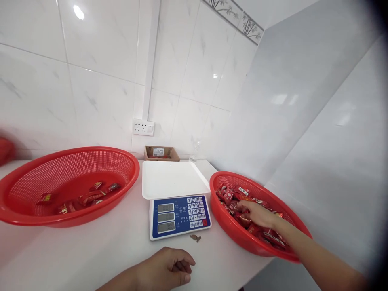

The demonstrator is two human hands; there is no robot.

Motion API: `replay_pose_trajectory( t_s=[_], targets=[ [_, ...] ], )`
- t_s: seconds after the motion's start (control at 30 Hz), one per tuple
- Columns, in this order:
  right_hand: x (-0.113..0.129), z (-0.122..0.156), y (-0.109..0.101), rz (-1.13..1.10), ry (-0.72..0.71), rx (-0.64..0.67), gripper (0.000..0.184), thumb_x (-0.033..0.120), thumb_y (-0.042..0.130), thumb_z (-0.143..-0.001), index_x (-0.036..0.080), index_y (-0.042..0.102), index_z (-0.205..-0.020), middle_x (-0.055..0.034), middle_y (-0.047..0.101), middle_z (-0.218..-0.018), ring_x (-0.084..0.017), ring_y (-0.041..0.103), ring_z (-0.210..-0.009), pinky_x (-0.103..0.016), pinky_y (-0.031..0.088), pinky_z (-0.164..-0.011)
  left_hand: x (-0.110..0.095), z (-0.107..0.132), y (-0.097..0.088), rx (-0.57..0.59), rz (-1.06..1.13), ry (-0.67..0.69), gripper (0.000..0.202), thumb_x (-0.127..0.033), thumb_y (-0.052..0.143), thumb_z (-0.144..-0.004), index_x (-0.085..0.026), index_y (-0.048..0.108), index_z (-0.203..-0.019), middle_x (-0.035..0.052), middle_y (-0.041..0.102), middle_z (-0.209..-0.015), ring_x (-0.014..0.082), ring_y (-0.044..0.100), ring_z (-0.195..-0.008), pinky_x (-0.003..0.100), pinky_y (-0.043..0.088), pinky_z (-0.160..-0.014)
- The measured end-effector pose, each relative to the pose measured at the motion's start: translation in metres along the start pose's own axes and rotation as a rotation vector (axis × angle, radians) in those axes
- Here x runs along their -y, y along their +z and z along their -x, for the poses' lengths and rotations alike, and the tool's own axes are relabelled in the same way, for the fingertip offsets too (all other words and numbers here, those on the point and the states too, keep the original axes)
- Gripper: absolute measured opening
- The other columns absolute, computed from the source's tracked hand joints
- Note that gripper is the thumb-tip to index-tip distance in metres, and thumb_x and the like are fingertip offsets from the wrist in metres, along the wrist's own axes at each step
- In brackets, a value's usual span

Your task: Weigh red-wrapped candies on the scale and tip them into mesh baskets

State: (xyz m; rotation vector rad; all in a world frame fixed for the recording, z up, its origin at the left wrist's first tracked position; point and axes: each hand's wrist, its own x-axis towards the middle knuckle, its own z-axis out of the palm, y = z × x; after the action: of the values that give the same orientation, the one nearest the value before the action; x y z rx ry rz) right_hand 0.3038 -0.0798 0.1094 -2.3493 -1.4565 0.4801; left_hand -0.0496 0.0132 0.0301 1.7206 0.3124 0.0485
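Two baskets (pixel 69 220) (pixel 230 227) — one scale (pixel 178 220) — one box (pixel 160 154).

walls (pixel 100 93) wht glossy tile | socket (pixel 143 127) 10 o'clk | bamboo border (pixel 233 14) 1 o'clk | lamp glare (pixel 79 12) 11 o'clk | wht counter (pixel 106 250) 6 o'clk

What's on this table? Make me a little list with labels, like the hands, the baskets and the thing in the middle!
Right hand: in the right basket, touching red packets
Left hand: curled, resting on the counter, holding nothing
Middle: scale with white tray
Left basket: a few scattered packets
Back wall: cardboard box
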Motion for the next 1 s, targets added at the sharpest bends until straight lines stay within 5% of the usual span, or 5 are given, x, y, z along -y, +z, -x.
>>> replay_pose_trajectory(
  t_s=[0.23,0.57,0.7,0.87,1.0],
  targets=[
    [0.004,-0.012,-0.035,-0.126,-0.007,-0.191,0.017,0.025,0.059,-0.064,0.02,0.064,-0.08,-0.0027,0.067,-0.083,-0.021,0.061,-0.081,-0.032,0.047,-0.077,-0.005,0.001,0.0,0.003,0.011,-0.021,0.036,-0.031,0.059,-0.079,-0.017,0.06,-0.112,0.0077,0.064,-0.104,0.0189,0.058,-0.095,0.03,0.046,-0.086],
    [0.11,-0.039,-0.045,-1.029,-0.075,-0.285,0.029,0.008,0.063,-0.068,0.022,0.058,-0.093,-0.0007,0.061,-0.091,-0.011,0.062,-0.082,-0.024,0.052,-0.082,-0.005,0.001,0.0,-0.006,0.017,-0.026,0.036,-0.03,0.059,-0.079,-0.016,0.061,-0.111,0.0078,0.064,-0.104,0.0184,0.058,-0.094,0.029,0.045,-0.085],
    [0.105,-0.045,-0.038,-0.817,-0.027,-0.208,0.025,0.013,0.062,-0.072,0.02,0.058,-0.096,-0.0041,0.062,-0.097,-0.013,0.062,-0.085,-0.025,0.052,-0.08,-0.007,0.001,0.0,-0.005,0.02,-0.035,0.037,-0.029,0.06,-0.078,-0.015,0.061,-0.111,0.0087,0.064,-0.103,0.0188,0.058,-0.094,0.03,0.045,-0.085],
    [0.068,-0.034,-0.029,-0.274,0.009,0.012,0.009,0.023,0.06,-0.07,0.018,0.06,-0.077,-0.0028,0.066,-0.077,-0.016,0.061,-0.073,-0.027,0.05,-0.067,-0.006,0.0,-0.001,0.004,0.015,-0.032,0.036,-0.028,0.059,-0.078,-0.013,0.061,-0.111,0.0098,0.064,-0.103,0.0193,0.059,-0.093,0.03,0.046,-0.085],
    [0.049,-0.019,-0.01,-0.102,0.026,0.3,0.026,0.023,0.063,-0.062,0.019,0.066,-0.087,-0.0043,0.068,-0.082,-0.02,0.062,-0.076,-0.029,0.048,-0.067,-0.006,0.0,-0.002,0.007,0.028,-0.036,0.035,-0.029,0.059,-0.079,-0.015,0.061,-0.111,0.0081,0.064,-0.103,0.0188,0.059,-0.094,0.03,0.046,-0.085]
  ],
)
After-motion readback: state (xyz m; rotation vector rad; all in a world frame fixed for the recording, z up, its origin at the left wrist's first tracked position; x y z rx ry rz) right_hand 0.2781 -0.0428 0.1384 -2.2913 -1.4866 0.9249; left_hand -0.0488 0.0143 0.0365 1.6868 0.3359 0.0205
